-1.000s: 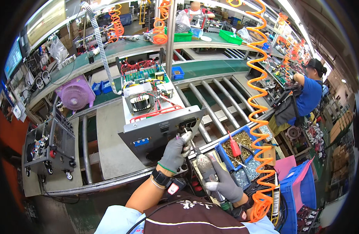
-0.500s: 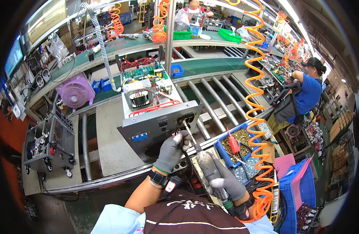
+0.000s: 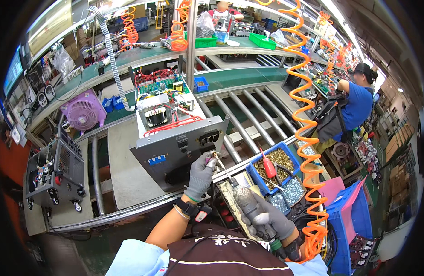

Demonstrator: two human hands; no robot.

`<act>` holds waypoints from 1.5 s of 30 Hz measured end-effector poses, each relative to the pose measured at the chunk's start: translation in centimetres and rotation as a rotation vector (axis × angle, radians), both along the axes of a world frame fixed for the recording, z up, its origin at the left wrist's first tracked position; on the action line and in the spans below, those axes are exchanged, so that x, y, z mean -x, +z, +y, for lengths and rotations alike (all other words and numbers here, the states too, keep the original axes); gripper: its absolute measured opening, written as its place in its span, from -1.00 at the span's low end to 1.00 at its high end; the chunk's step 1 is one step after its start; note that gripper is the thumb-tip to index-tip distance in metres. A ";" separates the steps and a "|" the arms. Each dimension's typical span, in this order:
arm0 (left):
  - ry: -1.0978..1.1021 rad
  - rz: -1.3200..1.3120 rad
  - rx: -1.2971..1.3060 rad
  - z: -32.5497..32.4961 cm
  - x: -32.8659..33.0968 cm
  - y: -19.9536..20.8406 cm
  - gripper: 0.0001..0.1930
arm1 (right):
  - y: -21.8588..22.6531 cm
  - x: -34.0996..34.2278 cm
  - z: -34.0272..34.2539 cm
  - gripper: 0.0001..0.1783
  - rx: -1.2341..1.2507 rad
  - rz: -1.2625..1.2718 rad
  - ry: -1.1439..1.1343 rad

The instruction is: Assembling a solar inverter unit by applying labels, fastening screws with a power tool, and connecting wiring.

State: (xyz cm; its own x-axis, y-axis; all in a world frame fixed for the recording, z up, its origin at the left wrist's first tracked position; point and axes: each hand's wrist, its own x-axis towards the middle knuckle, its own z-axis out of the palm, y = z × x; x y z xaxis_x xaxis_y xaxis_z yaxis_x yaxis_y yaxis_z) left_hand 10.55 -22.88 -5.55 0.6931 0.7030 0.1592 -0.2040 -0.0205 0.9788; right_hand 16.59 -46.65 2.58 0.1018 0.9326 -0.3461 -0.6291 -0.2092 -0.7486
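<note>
My right hand point(image 3: 274, 216), in a grey glove, is wrapped round an air screwdriver point(image 3: 243, 195), its long bit slanting up and left. The bit's tip reaches the fingertips of my gloved left hand point(image 3: 200, 177). Those fingers are pinched together; whatever small thing they hold is too hard to make out. Just beyond them stands the dark grey panel point(image 3: 175, 154) of an electrical unit, with black sockets point(image 3: 209, 138) and a blue switch block point(image 3: 156, 159). Behind the panel, the unit's open inside shows a transformer point(image 3: 156, 117), red wires and green circuit boards point(image 3: 163, 83).
Right of the screwdriver, blue bins hold brass-coloured screws point(image 3: 281, 161) and silver screws point(image 3: 292, 191), with a red-handled tool point(image 3: 269, 166) on top. An orange coiled hose point(image 3: 308, 124) hangs nearby. Conveyor rollers point(image 3: 253, 117) run behind; a wheeled unit point(image 3: 55, 172) stands left. A co-worker point(image 3: 359, 101) works at right.
The screwdriver's bit tip has drawn back from the panel's socket area to my left fingertips. My left hand stays close to the panel. The whole view has shifted slightly.
</note>
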 end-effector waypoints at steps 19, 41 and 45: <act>0.025 0.052 -0.315 0.8 -2.8 -2.7 -0.70 | 0.7 -0.2 3.4 0.02 0.018 -0.481 -0.180; -0.042 0.108 -0.165 0.9 -4.3 -3.2 -0.81 | 0.1 -1.3 3.4 0.11 0.004 -0.851 -0.172; 0.023 0.275 -0.358 1.0 -3.7 -2.2 -0.63 | 0.7 -0.8 4.1 0.11 -0.024 -0.948 -0.159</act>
